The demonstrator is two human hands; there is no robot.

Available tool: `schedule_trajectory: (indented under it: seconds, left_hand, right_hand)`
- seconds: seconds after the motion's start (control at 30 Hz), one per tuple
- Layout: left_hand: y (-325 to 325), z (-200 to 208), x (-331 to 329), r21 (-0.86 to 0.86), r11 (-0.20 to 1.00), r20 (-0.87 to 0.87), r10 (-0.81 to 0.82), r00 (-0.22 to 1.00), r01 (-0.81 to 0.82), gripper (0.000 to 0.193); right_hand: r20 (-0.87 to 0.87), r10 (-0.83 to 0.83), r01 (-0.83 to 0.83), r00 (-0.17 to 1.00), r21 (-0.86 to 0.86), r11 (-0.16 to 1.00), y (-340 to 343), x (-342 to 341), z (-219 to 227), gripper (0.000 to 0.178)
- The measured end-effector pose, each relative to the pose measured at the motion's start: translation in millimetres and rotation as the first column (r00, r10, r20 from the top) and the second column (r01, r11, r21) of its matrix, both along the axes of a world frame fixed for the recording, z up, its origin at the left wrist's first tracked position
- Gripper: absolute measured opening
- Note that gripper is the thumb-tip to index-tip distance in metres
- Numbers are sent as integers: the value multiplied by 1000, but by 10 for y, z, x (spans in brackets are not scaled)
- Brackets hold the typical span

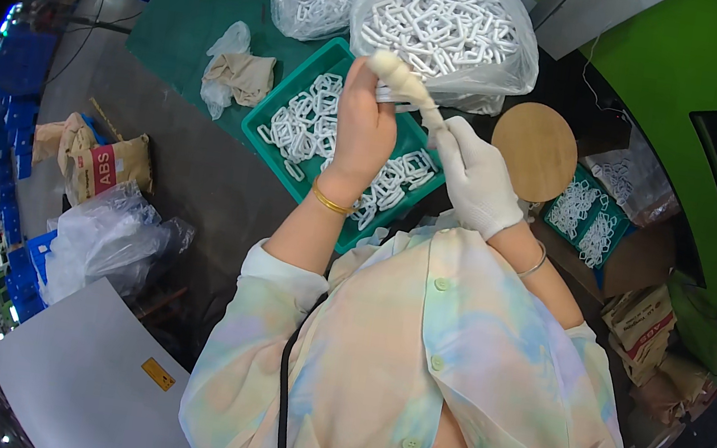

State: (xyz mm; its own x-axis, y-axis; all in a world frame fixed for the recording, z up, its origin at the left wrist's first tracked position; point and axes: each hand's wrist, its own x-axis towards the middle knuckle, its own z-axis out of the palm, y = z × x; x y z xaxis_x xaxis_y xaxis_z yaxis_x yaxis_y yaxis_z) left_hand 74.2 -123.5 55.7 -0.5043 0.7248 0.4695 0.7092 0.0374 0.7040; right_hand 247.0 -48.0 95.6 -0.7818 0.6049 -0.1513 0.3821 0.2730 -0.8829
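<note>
My bare left hand (365, 133), with a gold bangle at its wrist, is raised over a green tray (280, 98) of white plastic links (309, 116). Its fingers curl beside the thick end of a cream-coloured, knobby, tapering thing (406, 82), whose kind I cannot make out. Some white edges show at these fingers, but what they belong to is partly hidden. In a white glove, my right hand (478, 177) closes its fingertips on the narrow end of the cream thing, above the tray's right side.
Beyond the tray stand two clear bags (446, 25) heaped with white links. A round wooden stool top (534, 151) lies to the right, near a smaller green tray (586, 221) of links. A beige cloth (244, 77) rests at left. Paper sacks (110, 166) stand on the floor.
</note>
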Motion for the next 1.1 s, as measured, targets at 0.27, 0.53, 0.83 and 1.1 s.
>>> schedule_trajectory:
  seconds: [0.27, 0.53, 0.83, 1.1]
  left_hand:
    - [124, 362, 429, 285, 958, 890, -275, 363, 28, 33]
    - [156, 228, 334, 4, 994, 635, -83, 768, 105, 28]
    - [179, 171, 109, 104, 975, 983, -131, 130, 197, 19]
    - [206, 112, 167, 448, 894, 670, -330, -665, 7, 26]
  right_hand:
    - [-281, -259, 214, 924, -180, 960, 67, -57, 79, 19]
    - [-50, -50, 47, 998, -51, 998, 278, -12, 138, 31]
    - [-49, 31, -26, 998, 104, 994, 245, 102, 74, 17]
    - [-79, -186, 200, 979, 248, 948, 198, 82, 57, 17]
